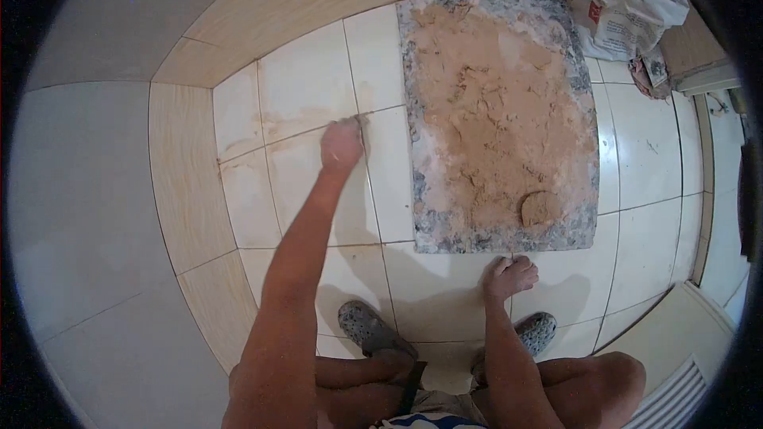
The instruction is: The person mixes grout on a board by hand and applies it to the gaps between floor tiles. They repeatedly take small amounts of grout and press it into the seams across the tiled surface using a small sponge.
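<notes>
My left hand (342,144) is closed and low over the white floor tiles, near a grout joint left of the slab. A small dark edge shows at its fingertips, too small to name. My right hand (510,276) has its fingers curled in, just in front of the slab's near edge; whatever is inside them, if anything, is hidden. The mottled grey slab (584,226) lies flat, covered with a rough layer of brown clay-like paste (493,103). A rounded lump of paste (540,208) sits near its front right corner.
Brownish smears (298,123) mark the tiles beside my left hand. A white printed sack (628,8) stands at the back right, with a stained rag (650,79) below it. Wood-look tiling (187,167) lines the left wall. A louvred door panel (675,349) is at the lower right.
</notes>
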The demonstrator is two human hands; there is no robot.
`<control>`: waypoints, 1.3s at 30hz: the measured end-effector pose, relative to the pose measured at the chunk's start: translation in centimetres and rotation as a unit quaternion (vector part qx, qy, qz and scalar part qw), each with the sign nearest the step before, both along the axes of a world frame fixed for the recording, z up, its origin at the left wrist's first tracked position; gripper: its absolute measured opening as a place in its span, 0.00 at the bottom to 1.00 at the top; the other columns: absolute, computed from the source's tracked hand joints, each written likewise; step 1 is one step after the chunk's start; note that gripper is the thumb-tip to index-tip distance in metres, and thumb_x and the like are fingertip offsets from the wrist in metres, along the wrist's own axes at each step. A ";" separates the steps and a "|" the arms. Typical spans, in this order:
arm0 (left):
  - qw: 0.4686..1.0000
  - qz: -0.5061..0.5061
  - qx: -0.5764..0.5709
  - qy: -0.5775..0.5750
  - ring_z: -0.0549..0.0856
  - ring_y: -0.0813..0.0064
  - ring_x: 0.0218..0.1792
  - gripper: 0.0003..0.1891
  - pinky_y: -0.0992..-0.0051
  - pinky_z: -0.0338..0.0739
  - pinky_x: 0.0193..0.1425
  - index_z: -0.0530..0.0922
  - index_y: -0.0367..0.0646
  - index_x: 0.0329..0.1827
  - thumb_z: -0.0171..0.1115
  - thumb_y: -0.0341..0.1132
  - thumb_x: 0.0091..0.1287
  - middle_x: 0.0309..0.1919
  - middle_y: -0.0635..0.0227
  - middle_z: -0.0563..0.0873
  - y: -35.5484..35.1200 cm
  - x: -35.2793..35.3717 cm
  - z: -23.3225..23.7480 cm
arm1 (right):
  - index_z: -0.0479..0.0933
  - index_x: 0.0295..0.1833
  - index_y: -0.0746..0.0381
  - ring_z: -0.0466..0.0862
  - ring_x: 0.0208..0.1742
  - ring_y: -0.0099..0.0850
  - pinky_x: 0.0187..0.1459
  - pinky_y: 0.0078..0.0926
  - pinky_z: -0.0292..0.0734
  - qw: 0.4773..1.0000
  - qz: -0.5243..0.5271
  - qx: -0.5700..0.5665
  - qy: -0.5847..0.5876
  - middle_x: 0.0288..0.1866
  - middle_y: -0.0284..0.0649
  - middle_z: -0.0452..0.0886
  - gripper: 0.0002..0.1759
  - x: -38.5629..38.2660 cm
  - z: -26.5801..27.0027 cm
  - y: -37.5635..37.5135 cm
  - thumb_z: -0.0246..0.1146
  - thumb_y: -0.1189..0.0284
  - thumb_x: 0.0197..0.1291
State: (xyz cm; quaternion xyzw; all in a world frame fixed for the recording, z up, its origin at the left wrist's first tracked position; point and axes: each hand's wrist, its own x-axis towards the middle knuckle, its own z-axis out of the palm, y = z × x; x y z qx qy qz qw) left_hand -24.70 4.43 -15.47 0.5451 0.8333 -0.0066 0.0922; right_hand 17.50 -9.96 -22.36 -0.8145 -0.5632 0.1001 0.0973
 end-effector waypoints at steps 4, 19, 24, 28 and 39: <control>0.999 -0.037 0.021 0.013 0.83 0.53 0.45 0.09 0.57 0.80 0.49 0.82 0.47 0.40 0.62 0.29 0.56 0.43 0.58 0.85 -4.5 4.3 0.0 | 0.68 0.46 0.60 0.67 0.51 0.51 0.50 0.53 0.61 1.000 0.011 0.021 -0.012 0.47 0.49 0.68 0.17 -0.1 0.2 0.0 0.55 0.62 0.56; 0.994 -0.069 -0.078 0.009 0.85 0.52 0.41 0.12 0.57 0.80 0.48 0.84 0.46 0.44 0.60 0.30 0.57 0.35 0.56 0.86 -8.1 7.7 1.0 | 0.69 0.46 0.60 0.67 0.52 0.51 0.51 0.54 0.61 1.000 0.006 -0.015 0.004 0.49 0.51 0.68 0.18 -0.4 0.3 0.1 0.55 0.59 0.56; 0.999 -0.033 -0.028 0.001 0.85 0.50 0.41 0.12 0.55 0.79 0.49 0.86 0.47 0.43 0.58 0.34 0.59 0.36 0.52 0.86 -3.1 0.1 2.3 | 0.69 0.46 0.60 0.67 0.52 0.50 0.50 0.53 0.62 1.000 0.009 -0.007 -0.016 0.48 0.50 0.68 0.18 -0.1 0.2 0.0 0.57 0.60 0.54; 0.997 -0.032 -0.023 0.060 0.85 0.51 0.40 0.09 0.55 0.79 0.47 0.84 0.41 0.37 0.58 0.32 0.58 0.35 0.51 0.86 -4.1 2.9 -0.4 | 0.69 0.46 0.60 0.67 0.51 0.50 0.50 0.53 0.62 0.999 0.003 -0.010 -0.031 0.47 0.50 0.68 0.18 -0.1 -0.2 0.1 0.57 0.60 0.54; 1.000 -0.010 0.014 -0.022 0.84 0.49 0.42 0.10 0.54 0.78 0.48 0.84 0.44 0.40 0.56 0.30 0.59 0.39 0.54 0.86 -3.8 -0.2 2.9 | 0.68 0.46 0.62 0.67 0.52 0.51 0.51 0.52 0.63 0.999 0.012 -0.008 -0.032 0.49 0.50 0.68 0.20 -0.1 0.3 0.0 0.54 0.57 0.57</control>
